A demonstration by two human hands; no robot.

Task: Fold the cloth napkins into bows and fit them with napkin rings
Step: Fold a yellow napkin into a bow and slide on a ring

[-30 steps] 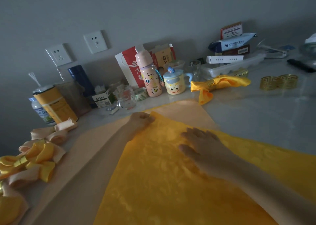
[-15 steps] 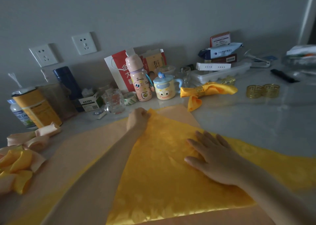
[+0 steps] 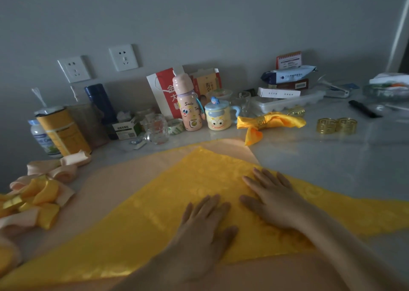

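Closest to the near edge of the surface, both hands lie flat on the yellow napkin (image 3: 155,213). The left hand (image 3: 199,231) is palm down with its fingers straight and a bit spread. The right hand (image 3: 274,202) is just beside it to the right, same deal, fingers straight and pressing on the cloth. Neither one is gripping anything.

The napkin is shiny yellow with a faint woven pattern. It's folded into a triangle whose point aims at the back edge and whose wide side is toward the near edge. It sits on top of a peach napkin (image 3: 124,175) that's spread flat and sticks out past it on the left and at the far tip.

Over at the left edge there's a heap of finished bows (image 3: 33,202), yellow and peach mixed, with one peach bow (image 3: 59,166) a little further back. Further in toward the right, a yellow bow (image 3: 270,122) has a gold ring round its middle. Well to its right, two gold napkin rings (image 3: 336,125) stand touching each other.

Along the back edge, by the wall:
- a pink bottle (image 3: 189,107) with a cartoon face that says "Smile"
- a yellow mug (image 3: 218,118) with a grinning face and a blue lid
- a glass mug (image 3: 156,129)
- a red and white bag (image 3: 163,91) with Chinese characters
- a wipes pack (image 3: 287,73) marked "75%"
- a yellow can (image 3: 62,131) near the back left corner

The rest of the print is too small to read.
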